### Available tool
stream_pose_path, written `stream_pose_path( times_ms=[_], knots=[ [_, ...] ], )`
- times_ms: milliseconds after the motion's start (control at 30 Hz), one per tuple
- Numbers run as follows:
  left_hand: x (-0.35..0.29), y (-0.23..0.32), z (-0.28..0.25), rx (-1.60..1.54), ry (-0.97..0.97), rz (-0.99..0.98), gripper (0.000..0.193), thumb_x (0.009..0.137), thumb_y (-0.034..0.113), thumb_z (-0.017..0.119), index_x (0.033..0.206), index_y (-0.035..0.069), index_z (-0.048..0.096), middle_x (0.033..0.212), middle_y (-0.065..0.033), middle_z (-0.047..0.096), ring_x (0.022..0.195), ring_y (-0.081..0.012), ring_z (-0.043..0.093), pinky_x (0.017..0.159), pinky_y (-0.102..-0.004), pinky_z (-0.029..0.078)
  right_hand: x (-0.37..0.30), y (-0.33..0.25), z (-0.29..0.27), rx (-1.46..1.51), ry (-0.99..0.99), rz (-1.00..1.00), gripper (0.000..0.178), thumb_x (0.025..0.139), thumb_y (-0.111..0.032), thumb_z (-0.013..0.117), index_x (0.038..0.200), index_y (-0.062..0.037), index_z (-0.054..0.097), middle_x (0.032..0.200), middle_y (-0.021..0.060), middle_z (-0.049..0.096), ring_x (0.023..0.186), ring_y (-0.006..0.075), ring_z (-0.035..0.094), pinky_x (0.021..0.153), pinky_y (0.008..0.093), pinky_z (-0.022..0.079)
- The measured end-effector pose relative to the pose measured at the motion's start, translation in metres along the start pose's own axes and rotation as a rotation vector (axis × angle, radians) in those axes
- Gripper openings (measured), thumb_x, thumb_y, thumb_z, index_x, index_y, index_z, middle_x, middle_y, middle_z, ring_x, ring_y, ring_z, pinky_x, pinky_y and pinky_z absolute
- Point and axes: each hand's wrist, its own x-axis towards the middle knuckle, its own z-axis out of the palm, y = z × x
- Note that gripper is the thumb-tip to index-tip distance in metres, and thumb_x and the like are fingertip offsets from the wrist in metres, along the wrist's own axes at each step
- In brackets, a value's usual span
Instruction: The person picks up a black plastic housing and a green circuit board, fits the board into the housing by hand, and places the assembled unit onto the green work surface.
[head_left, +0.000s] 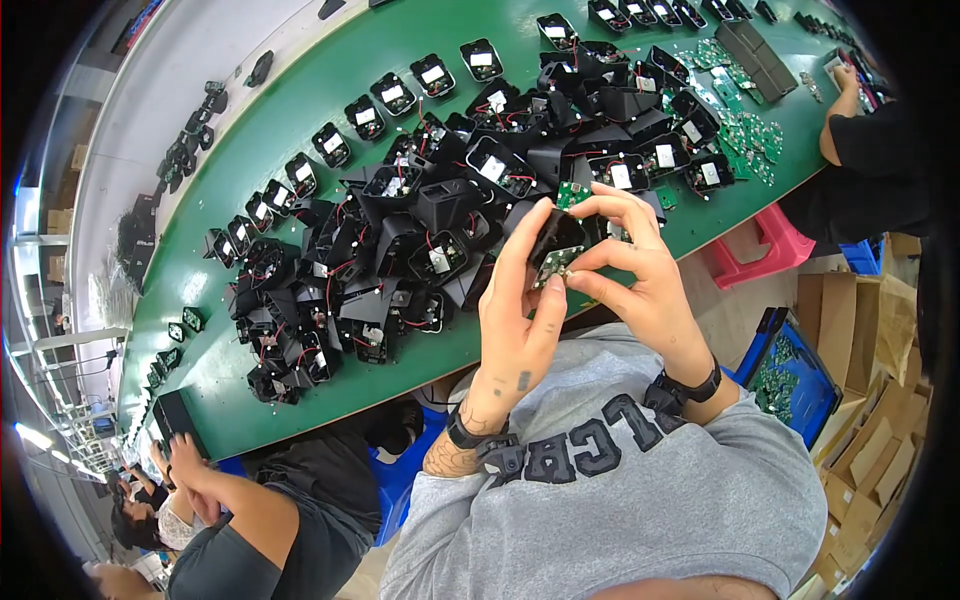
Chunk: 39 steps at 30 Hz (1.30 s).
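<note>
My left hand and right hand both grip a small black plastic housing, with a green circuit board pinched at its underside between the fingertips. It's held above the near edge of the green table. Behind it lies a heap of matching black shells with red wires, matte and angular.

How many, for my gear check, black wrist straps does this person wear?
2. One black strap sits on the wrist under the left hand, the other under the right hand; both hands hold a black part.
</note>
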Motion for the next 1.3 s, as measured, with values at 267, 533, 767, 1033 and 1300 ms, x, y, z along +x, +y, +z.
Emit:
stream_pose_path(
  times_ms=[267,533,767,1033,1300],
  knots=[
    [0.001,0.004,-0.001,0.212,-0.095,0.106,0.057,0.087,-0.008,0.043,0.142,0.001,0.029,0.137,-0.0171,0.043,0.118,-0.0197,0.050,0.096,-0.0286,0.042,0.001,-0.005,-0.001,0.006,-0.029,0.023,0.012,0.070,-0.011,0.071,0.076,-0.0041,0.065,0.118,0.0099,0.054,0.125,0.0305,0.040,0.101,0.0427,0.032],
    [0.004,0.008,-0.005,0.376,-0.185,0.252,0.062,0.082,-0.013,0.046,0.141,-0.001,0.033,0.128,-0.0242,0.049,0.112,-0.0363,0.053,0.093,-0.0378,0.045,0.004,-0.010,-0.009,-0.035,-0.106,0.063,0.011,0.068,-0.008,0.072,0.074,-0.0028,0.065,0.115,0.0083,0.054,0.123,0.0283,0.041,0.097,0.0393,0.035],
    [-0.002,0.004,-0.005,0.300,-0.173,0.121,0.062,0.087,-0.013,0.041,0.145,0.003,0.025,0.131,-0.0181,0.045,0.106,-0.0223,0.057,0.081,-0.0310,0.056,-0.002,0.005,0.003,0.425,-0.007,0.327,0.018,0.064,0.008,0.073,0.078,0.0028,0.063,0.107,0.0086,0.055,0.094,0.0141,0.057,0.081,0.0271,0.049],
    [-0.008,0.000,-0.004,0.160,-0.148,-0.036,0.066,0.091,-0.008,0.039,0.149,0.008,0.011,0.120,-0.0123,0.052,0.097,-0.0160,0.060,0.075,-0.0285,0.058,-0.003,0.005,0.011,0.553,0.032,0.363,0.023,0.065,0.009,0.072,0.085,0.0027,0.063,0.109,0.0086,0.054,0.093,0.0124,0.058,0.080,0.0249,0.050],
    [0.001,0.002,-0.008,-0.181,-0.044,-0.263,0.064,0.089,-0.003,0.053,0.145,0.010,0.027,0.122,-0.0103,0.051,0.096,-0.0124,0.059,0.074,-0.0270,0.057,0.007,0.011,0.008,0.400,-0.040,0.219,0.011,0.074,0.002,0.068,0.083,0.0017,0.061,0.109,0.0094,0.058,0.094,0.0128,0.058,0.078,0.0233,0.048]
  ],
)
